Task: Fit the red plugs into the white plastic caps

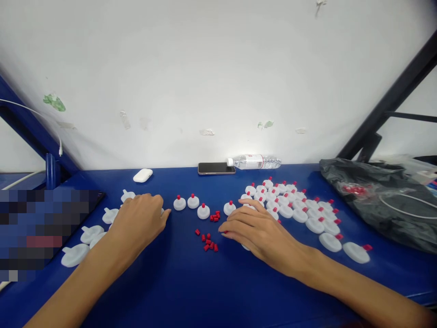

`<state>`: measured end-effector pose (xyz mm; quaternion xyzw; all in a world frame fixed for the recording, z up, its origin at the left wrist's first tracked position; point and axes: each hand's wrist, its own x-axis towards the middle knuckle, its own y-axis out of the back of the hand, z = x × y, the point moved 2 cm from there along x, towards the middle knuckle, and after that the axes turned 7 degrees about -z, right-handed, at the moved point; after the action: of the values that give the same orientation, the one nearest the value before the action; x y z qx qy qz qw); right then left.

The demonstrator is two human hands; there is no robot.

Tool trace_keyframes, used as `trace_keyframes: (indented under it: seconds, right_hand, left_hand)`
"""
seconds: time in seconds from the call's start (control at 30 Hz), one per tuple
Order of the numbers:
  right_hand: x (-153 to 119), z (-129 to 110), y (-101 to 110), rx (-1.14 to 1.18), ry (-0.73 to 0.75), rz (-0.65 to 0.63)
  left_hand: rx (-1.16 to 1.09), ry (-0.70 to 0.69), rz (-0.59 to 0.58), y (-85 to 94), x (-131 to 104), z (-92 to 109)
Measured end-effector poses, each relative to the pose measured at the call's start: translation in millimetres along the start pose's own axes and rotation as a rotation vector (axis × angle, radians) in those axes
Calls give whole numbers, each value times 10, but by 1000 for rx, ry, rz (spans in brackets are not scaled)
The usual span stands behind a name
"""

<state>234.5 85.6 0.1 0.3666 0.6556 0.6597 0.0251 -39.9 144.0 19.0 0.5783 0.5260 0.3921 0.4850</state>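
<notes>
So, left hand (145,212) is at the left of the blue table (177,282), back of the hand up, fingers folded down and in; a sliver of white lid (162,211) shows beside the thumb, can't tell how far the fingers are open or if they grip it. Right hand (254,228) is palm down right of center, fingers bent and bunched, tips close to the thumb; a bit of red cap (225,232) shows at the tips, can't tell if it's pinched or lying there. Part of another lid (245,247) pokes out under that hand. Bare-spout lids (75,255) run up the left side, left of the left forearm and wrist. Between the hands: three capped lids (203,212), two loose clusters of caps (209,242), one cap (197,232) just off the lower cluster, and one more capped lid (230,208) just beside the right hand. Large capped batch (286,211) sits beyond and right of the right hand, packed tight. Back edge: white case (142,175), dark phone (216,169), clear bottle (254,161) on its side, cap end over the phone's right end. Black plastic bag (372,218) at far right.
</notes>
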Motion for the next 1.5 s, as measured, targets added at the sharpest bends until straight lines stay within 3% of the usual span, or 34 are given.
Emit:
trace_keyframes:
  seconds: [0.13,0.33,0.43,0.53,0.67,0.87,1.1,1.33,1.4,1.5]
  right_hand:
    - [-6,-11,23,5,-13,36]
    - [-12,-30,90,45,-54,198]
    - [-1,-68,170,55,-35,296]
    - [11,-95,234,65,-21,380]
    - [14,-89,247,38,-28,430]
    - [8,-75,218,46,-31,437]
    - [24,-78,210,159,-18,412]
    - [-13,-68,189,166,-72,355]
    - [-25,-68,198,138,-57,363]
    - [-29,-77,221,64,-28,390]
  left_hand:
    - [-26,-33,105,-18,2,-5]
    - [-264,-90,573,180,-89,226]
    - [-379,-263,753,236,-180,409]
    - [-432,-513,809,200,-241,566]
    - [-461,-722,791,104,-275,689]
    - [-465,-856,757,68,-327,754]
    - [-674,-848,681,62,-368,806]
    - [-959,-780,519,60,-410,843]
    - [-1067,-758,400,99,-430,840]
    - [-1401,-709,33,147,-441,849]
